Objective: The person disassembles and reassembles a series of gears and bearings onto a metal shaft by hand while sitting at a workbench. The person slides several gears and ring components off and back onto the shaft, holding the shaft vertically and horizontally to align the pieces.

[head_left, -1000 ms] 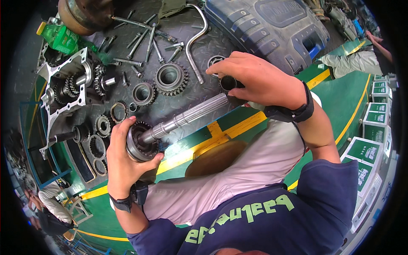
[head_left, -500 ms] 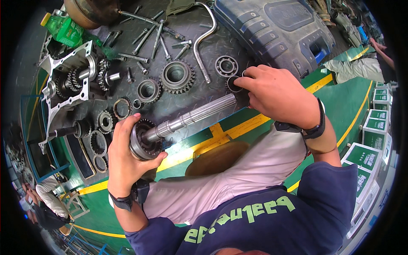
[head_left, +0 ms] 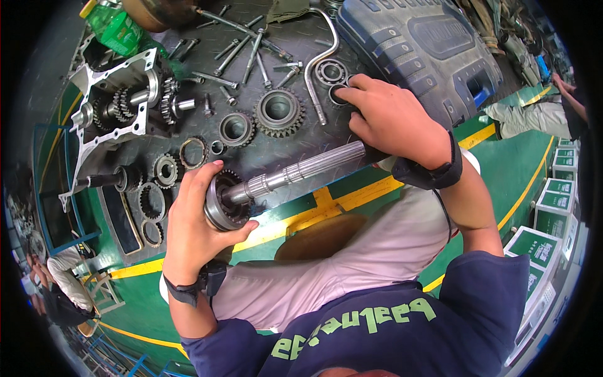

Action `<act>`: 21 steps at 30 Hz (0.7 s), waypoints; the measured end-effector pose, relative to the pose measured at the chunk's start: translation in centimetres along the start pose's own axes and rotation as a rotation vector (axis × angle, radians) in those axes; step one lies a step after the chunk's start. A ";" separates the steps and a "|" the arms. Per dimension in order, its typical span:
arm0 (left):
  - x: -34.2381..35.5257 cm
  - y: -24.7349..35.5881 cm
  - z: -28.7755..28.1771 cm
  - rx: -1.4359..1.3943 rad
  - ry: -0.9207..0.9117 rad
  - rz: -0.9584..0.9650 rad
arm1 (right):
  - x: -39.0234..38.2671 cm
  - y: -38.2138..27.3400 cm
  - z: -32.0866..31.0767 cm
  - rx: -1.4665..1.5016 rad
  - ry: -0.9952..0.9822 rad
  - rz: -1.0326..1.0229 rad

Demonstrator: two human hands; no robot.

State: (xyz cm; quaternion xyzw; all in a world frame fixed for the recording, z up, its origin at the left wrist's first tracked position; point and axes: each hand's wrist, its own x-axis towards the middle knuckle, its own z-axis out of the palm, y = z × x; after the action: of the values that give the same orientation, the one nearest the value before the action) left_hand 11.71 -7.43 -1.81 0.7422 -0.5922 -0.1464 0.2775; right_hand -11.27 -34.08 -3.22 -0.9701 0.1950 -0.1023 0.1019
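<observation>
My left hand is closed round a toothed ring hub at the left end of a splined steel shaft. The shaft slants up to the right across the bench's near edge. Off to the right, my right hand reaches past the shaft's free end. Its index fingertip touches a small dark metal ring on the bench, and its thumb is apart. A ball bearing lies just beyond that ring. Left of it stand a large gear and a smaller gear.
An opened gearbox housing with gears stands at the left, by a green bottle. Several bolts and a bent bar lie on the bench. A blue-grey case sits at the right. Toothed rings lie near my left hand.
The view has turned slightly, shifting the bench parts. My right hand has moved away from me, its thumb still apart from the ring. My left hand keeps its grip on the shaft's hub.
</observation>
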 end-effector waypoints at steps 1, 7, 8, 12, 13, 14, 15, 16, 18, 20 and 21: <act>0.0 0.1 0.0 -0.004 -0.010 -0.010 | 0.4 0.1 0.0 -0.011 -0.061 0.051; 0.0 0.0 -0.3 -0.019 -0.007 -0.009 | 0.3 -0.5 -3.0 0.069 0.148 -0.008; -0.1 0.0 -0.3 -0.014 -0.004 -0.008 | 0.5 -1.1 -4.0 0.113 0.162 0.029; -0.4 0.1 -0.5 -0.005 -0.018 -0.050 | 0.6 -6.1 -5.7 0.101 0.311 -0.169; -0.5 0.1 -0.5 0.012 -0.007 -0.043 | 0.4 -7.3 -5.2 0.072 0.237 -0.231; -0.6 0.1 -0.4 0.029 0.002 -0.037 | 0.4 -8.6 -4.7 0.042 0.165 -0.292; -0.8 0.0 -0.5 0.028 0.000 -0.038 | 0.5 -9.9 -3.6 0.068 0.107 -0.310; -0.6 0.0 -0.2 0.019 -0.002 -0.031 | 0.6 -10.9 -2.6 0.079 0.047 -0.314; -0.6 0.3 -0.1 0.018 -0.024 -0.075 | 1.3 -12.1 -1.0 0.148 0.016 -0.363; -0.8 0.7 -0.2 0.019 -0.033 -0.089 | 1.7 -13.2 0.7 0.207 0.013 -0.397; -0.9 0.6 -0.1 0.015 -0.035 -0.097 | 2.0 -13.7 1.3 0.277 -0.023 -0.401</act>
State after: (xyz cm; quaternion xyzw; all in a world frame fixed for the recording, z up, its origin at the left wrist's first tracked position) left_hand 11.05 -6.65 -1.49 0.7693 -0.5616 -0.1682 0.2541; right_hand -4.28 -22.29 -0.86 -0.9673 -0.0184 -0.1351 0.2138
